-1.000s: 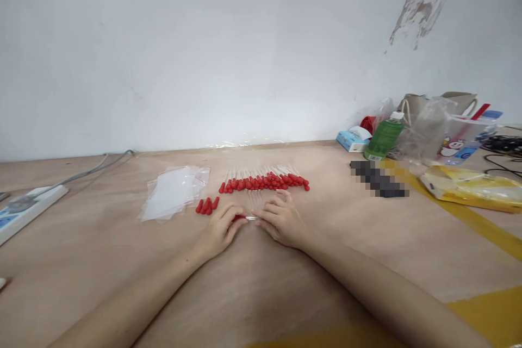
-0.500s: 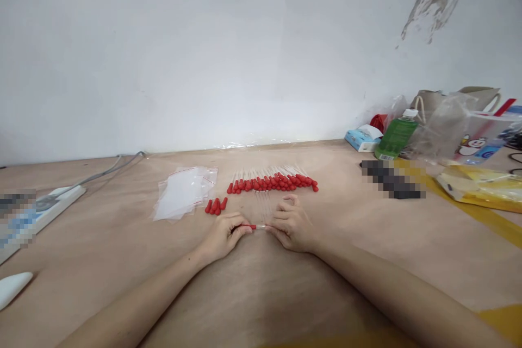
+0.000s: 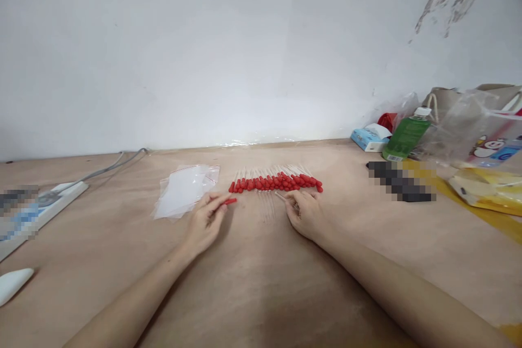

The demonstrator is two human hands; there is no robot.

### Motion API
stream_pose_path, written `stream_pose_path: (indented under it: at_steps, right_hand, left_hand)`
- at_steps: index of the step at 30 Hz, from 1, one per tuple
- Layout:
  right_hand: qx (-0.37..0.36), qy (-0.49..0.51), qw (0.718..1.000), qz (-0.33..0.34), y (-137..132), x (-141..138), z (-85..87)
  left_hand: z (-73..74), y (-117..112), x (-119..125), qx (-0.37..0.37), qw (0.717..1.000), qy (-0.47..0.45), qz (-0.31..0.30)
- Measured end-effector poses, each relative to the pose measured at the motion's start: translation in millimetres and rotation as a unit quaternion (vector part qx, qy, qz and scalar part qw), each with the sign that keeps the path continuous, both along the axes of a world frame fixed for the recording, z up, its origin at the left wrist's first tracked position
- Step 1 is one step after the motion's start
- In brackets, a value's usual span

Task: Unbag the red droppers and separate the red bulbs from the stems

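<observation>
Left hand (image 3: 205,221): thumb and fingertips were closed in a pinch on a small, narrow red rubbery bulb (image 3: 231,201), its end pointing right.
Right hand (image 3: 309,216): the fingers were curled in, thumb and fingertips pinching a thin, clear tube (image 3: 279,195), its tip jutting toward the upper left, apart from the bulb.
Loose sticks (image 3: 268,207): slender, transparent pieces lay side by side on the brown-covered table (image 3: 261,283) between the hands, nearer the right.
Dropper row (image 3: 275,181): red-bulbed, pale-stemmed droppers lay packed beyond the hands, stems toward the white wall (image 3: 204,54).
Bags (image 3: 181,190): flat, clear plastic bags with red lines overlapped beyond the left hand.
</observation>
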State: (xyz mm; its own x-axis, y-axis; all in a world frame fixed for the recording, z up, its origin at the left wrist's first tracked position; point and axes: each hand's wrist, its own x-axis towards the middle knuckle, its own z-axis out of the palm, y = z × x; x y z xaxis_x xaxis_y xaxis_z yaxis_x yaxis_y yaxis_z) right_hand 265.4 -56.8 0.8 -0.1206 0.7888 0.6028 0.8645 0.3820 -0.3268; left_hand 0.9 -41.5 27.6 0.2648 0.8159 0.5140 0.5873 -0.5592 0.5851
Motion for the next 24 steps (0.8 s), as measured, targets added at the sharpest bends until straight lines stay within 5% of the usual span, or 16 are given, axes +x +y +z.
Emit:
stream_pose_path:
  at_steps: [7, 13, 24]
  right_hand:
    - [0.022, -0.041, 0.999, 0.023, 5, -7, 0.6]
    - [0.000, -0.077, 0.994, 0.075, 0, -9, 4.6]
    - [-0.036, -0.080, 0.989, 0.116, -2, -8, 10.4]
  left_hand:
    - [14.8, 25, -28, -0.020, 0.988, -0.039, 0.146]
    - [10.8, 23, -25, -0.042, 0.992, 0.016, 0.121]
    - [6.8, 24, -16, 0.029, 0.989, 0.113, 0.091]
